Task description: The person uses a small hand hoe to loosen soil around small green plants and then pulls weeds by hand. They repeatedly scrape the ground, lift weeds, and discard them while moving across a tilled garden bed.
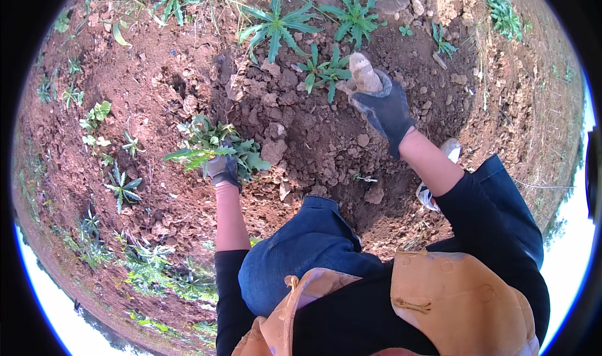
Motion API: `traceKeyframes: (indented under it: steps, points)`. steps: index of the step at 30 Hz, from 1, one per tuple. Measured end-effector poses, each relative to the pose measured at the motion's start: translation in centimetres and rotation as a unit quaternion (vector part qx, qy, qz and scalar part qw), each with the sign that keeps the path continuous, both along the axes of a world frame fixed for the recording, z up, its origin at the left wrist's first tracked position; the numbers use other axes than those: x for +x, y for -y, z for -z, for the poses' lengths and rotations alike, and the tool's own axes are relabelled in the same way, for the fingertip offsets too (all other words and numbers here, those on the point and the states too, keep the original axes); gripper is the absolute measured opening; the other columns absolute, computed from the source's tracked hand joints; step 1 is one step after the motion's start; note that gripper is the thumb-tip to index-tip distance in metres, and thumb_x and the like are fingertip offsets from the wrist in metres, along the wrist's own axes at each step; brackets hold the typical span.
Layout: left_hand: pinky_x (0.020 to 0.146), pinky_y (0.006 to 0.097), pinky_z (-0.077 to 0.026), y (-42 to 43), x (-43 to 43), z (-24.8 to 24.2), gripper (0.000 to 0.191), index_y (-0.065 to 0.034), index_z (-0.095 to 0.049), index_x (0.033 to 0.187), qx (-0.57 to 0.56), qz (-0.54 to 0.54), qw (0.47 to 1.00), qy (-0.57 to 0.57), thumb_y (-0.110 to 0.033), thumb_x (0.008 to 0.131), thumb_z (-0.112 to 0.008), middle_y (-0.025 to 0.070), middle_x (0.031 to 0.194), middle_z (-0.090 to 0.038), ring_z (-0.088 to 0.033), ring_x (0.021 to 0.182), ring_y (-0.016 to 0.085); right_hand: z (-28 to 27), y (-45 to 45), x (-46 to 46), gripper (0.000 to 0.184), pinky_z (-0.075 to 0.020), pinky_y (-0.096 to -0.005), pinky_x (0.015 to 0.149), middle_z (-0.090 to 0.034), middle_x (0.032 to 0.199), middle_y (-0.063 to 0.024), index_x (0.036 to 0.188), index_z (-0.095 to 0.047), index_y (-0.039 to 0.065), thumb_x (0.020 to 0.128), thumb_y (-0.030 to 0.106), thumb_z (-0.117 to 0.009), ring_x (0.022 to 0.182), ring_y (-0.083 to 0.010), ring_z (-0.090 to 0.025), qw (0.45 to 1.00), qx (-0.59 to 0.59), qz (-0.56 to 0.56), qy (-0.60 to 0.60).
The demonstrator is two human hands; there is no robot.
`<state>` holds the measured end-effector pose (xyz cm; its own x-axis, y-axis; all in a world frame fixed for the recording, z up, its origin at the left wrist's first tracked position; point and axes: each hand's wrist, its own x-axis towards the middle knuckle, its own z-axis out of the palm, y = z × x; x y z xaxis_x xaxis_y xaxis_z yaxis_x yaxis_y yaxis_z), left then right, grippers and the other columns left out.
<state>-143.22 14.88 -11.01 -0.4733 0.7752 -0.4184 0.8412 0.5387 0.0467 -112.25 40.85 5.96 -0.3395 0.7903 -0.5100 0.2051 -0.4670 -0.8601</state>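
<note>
My left hand (222, 167), in a grey work glove, is closed around a bunch of leafy green weeds (204, 142). The leaves spill out on both sides of the fingers, above broken soil. Farther out and to the right, my right hand (383, 104) wears a similar dirty glove. It grips a thick, blunt, pale tan object (363, 73) that looks soil-crusted; whether it is a tool handle or a root I cannot tell, and its lower part is hidden. Just left of that hand grows a small jagged-leaved weed (324, 71). Loose reddish-brown clods (301, 116) lie between my hands.
Larger toothed-leaf weeds (277, 24) are rooted in the soil at the far side. More small plants (123, 185) stand to the left. My jeans-covered knee (301, 243) is close behind my left hand, and a white shoe (427, 197) rests below my right forearm.
</note>
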Motion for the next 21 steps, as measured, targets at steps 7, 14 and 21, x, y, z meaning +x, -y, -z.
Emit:
traceKeyframes:
  steps: [7,14,21]
  points:
    - [0.097,0.0379,-0.037,-0.1,-1.1,-0.6,0.05,-0.0086,-0.046,0.126,0.01,-0.036,0.999,0.007,-0.023,0.08,-0.059,0.0091,0.117,-0.056,-0.051,0.109,0.024,8.8,9.5,7.7,0.037,-0.0487,-0.031,0.08,-0.063,0.097,-0.0057,0.106,-0.057,0.006,0.072,0.011,-0.072,0.088,-0.0163,-0.061,0.998,0.016,-0.02,0.061]
    - [0.099,0.0372,-0.036,-2.0,-1.1,-4.6,0.052,-0.0088,-0.045,0.126,0.045,-0.096,0.991,0.081,-0.021,0.078,-0.061,0.0103,0.118,-0.055,-0.049,0.112,0.024,-2.7,-1.0,9.9,0.052,-0.0463,-0.0304,0.083,-0.062,0.104,-0.0081,0.115,-0.054,0.004,0.068,0.012,-0.075,0.094,-0.0162,-0.059,0.978,0.014,-0.176,0.109]
    - [0.102,0.0345,-0.033,-14.5,5.9,-13.8,0.058,-0.0089,-0.048,0.126,0.194,0.221,0.937,0.187,-0.022,0.072,-0.066,0.0114,0.135,-0.041,-0.043,0.121,0.024,-14.4,-8.1,9.6,0.057,-0.049,-0.0344,0.082,-0.061,0.106,-0.0146,0.12,-0.052,0.004,0.067,0.013,-0.071,0.091,-0.024,-0.062,0.831,0.257,-0.283,0.405]
